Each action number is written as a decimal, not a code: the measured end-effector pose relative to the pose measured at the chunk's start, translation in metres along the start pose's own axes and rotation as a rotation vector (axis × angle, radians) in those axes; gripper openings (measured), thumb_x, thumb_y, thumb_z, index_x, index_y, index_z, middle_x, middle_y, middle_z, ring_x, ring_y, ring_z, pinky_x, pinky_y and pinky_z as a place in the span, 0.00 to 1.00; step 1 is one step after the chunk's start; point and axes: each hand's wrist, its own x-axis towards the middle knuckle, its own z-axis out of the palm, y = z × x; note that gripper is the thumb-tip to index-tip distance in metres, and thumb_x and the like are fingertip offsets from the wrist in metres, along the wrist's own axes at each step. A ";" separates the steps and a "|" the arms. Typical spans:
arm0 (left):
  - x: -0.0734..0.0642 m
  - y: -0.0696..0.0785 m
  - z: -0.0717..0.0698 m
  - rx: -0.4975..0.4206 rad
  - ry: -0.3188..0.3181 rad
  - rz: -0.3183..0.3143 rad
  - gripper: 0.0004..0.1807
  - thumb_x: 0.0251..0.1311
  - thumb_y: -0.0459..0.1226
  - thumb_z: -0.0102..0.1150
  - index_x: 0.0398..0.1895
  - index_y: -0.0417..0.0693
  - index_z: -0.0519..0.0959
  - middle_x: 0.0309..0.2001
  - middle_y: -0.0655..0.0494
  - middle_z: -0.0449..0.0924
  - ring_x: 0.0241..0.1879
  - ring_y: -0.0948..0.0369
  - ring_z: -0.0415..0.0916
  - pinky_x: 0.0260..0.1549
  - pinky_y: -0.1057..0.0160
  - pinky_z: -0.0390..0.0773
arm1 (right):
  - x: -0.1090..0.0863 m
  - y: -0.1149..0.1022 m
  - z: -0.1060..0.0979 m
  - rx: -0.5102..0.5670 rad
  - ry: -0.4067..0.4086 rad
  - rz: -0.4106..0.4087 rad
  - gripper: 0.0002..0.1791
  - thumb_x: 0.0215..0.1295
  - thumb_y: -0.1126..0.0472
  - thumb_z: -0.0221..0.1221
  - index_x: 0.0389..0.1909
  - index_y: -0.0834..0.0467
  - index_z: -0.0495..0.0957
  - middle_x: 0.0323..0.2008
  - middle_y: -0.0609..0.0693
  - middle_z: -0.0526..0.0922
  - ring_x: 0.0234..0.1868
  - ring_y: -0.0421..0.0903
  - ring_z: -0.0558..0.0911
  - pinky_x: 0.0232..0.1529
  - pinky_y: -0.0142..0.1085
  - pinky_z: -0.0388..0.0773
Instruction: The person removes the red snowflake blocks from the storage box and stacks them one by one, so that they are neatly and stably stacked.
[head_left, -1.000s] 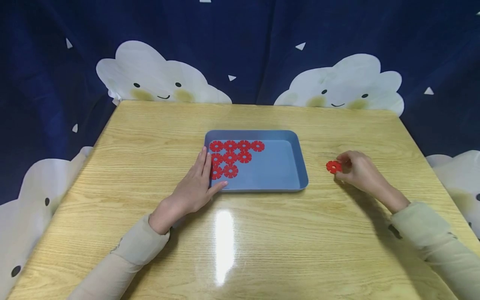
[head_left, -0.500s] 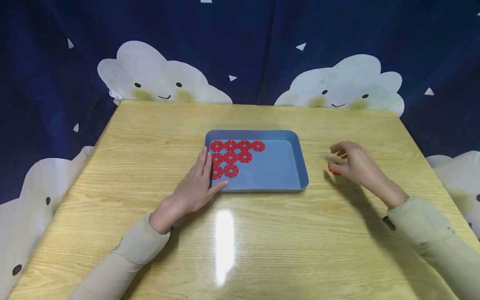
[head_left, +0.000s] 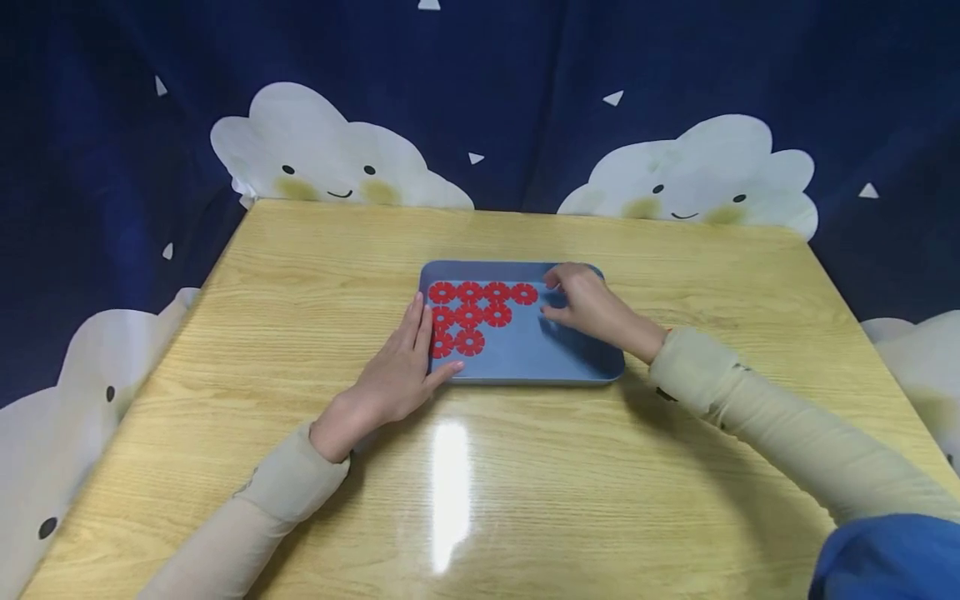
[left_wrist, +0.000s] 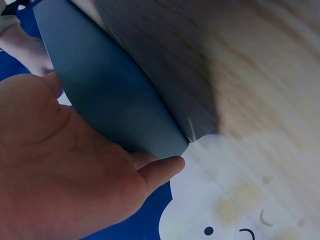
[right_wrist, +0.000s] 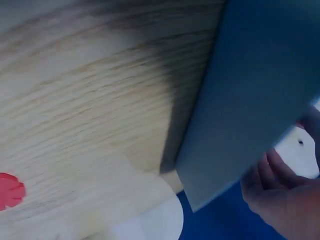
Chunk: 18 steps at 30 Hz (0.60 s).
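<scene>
A shallow blue tray (head_left: pixel 525 354) stands on the table with several red notched building discs (head_left: pixel 469 315) laid flat in rows at its left side. My left hand (head_left: pixel 397 367) rests along the tray's left wall, fingers straight and thumb over the near rim. Above the tray's right half hovers my right hand (head_left: pixel 588 304), thumb and fingers apart, with nothing visible between them. Its fingertips are just right of the last disc (head_left: pixel 524 293) in the far row. On the table lies another red disc (right_wrist: pixel 10 191), in the right wrist view; the right sleeve mostly hides it in the head view.
The wooden table (head_left: pixel 315 275) reaches back to a dark blue curtain (head_left: pixel 517 83) printed with white clouds. A blue piece of fabric (head_left: pixel 888 558) shows at the lower right corner. The tray's right wall (right_wrist: pixel 240 110) stands below the right forearm.
The right hand first touched the loose red disc right of the tray, then came away from it and moved left over the tray. The left hand stays at the tray's wall.
</scene>
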 end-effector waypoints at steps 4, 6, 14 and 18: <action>0.001 0.001 0.000 -0.002 0.006 0.003 0.54 0.67 0.59 0.50 0.77 0.34 0.35 0.77 0.41 0.24 0.76 0.45 0.29 0.70 0.48 0.48 | 0.009 0.000 0.010 -0.026 -0.044 0.076 0.21 0.54 0.63 0.71 0.44 0.72 0.78 0.39 0.63 0.80 0.41 0.56 0.78 0.46 0.48 0.77; 0.002 0.001 0.000 -0.003 0.007 0.004 0.54 0.67 0.59 0.50 0.77 0.34 0.35 0.77 0.40 0.24 0.76 0.45 0.29 0.70 0.48 0.48 | 0.012 0.000 0.014 -0.021 -0.049 0.102 0.22 0.54 0.62 0.71 0.44 0.72 0.78 0.40 0.64 0.80 0.42 0.56 0.77 0.46 0.49 0.77; 0.001 0.001 0.000 0.001 -0.002 -0.010 0.54 0.67 0.59 0.50 0.77 0.34 0.35 0.77 0.40 0.24 0.76 0.44 0.30 0.70 0.48 0.49 | 0.020 0.000 0.027 0.015 -0.009 0.116 0.20 0.55 0.62 0.70 0.43 0.72 0.78 0.39 0.63 0.80 0.42 0.57 0.76 0.46 0.49 0.77; 0.001 0.001 0.000 0.001 -0.003 -0.010 0.54 0.67 0.59 0.50 0.77 0.34 0.35 0.77 0.40 0.24 0.76 0.44 0.30 0.70 0.48 0.49 | 0.020 0.000 0.031 0.023 0.020 0.122 0.18 0.56 0.63 0.69 0.42 0.71 0.78 0.38 0.61 0.79 0.42 0.56 0.76 0.45 0.48 0.77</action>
